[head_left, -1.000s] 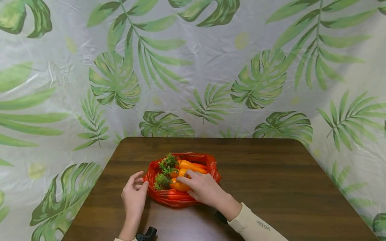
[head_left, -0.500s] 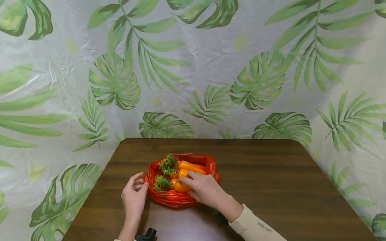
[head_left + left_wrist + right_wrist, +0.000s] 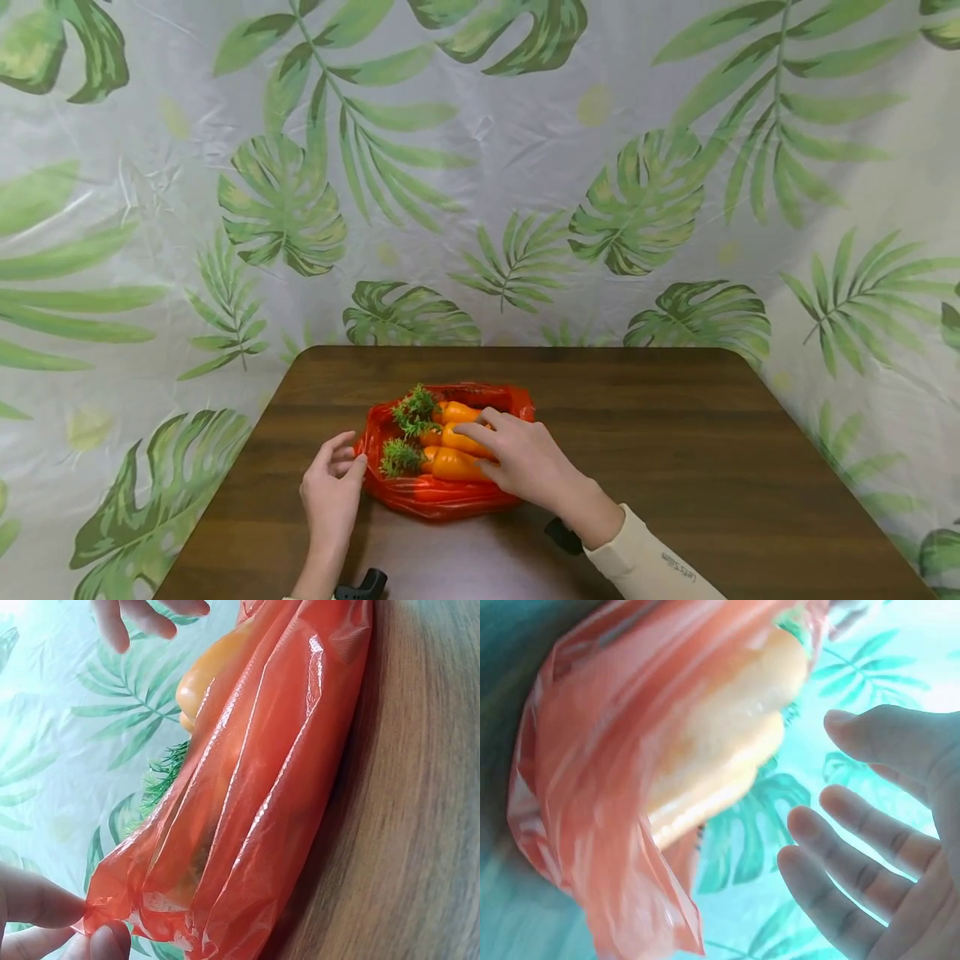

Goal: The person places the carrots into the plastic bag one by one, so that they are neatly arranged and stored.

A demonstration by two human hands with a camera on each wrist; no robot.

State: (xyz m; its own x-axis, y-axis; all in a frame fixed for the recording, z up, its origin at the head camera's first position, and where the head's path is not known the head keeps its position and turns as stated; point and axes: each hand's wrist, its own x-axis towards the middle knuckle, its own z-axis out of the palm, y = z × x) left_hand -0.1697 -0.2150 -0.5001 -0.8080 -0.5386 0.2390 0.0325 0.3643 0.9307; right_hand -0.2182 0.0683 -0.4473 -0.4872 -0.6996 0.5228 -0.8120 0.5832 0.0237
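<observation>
A red plastic bag (image 3: 420, 500) lies on its side of the table with its mouth spread. Inside are several orange carrots (image 3: 453, 464) with frilly green tops (image 3: 402, 458), the tops toward the left. My left hand (image 3: 332, 492) pinches the bag's left edge between thumb and fingers, which the left wrist view shows at the gathered plastic (image 3: 112, 904). Over the right part of the carrots is my right hand (image 3: 528, 458), covering their tips in the head view. In the right wrist view its fingers (image 3: 862, 877) are apart, bent a little, and hold nothing.
The bag rests on a dark brown wooden table (image 3: 675, 467) with rounded far corners. Behind it hangs a pale sheet (image 3: 525, 183) printed with green leaves. Black wrist devices show below the left hand (image 3: 332, 517) and under the right wrist.
My right hand has lifted off the carrots and shifted slightly right, with its fingers spreading. The left hand keeps its pinch on the bag's edge.
</observation>
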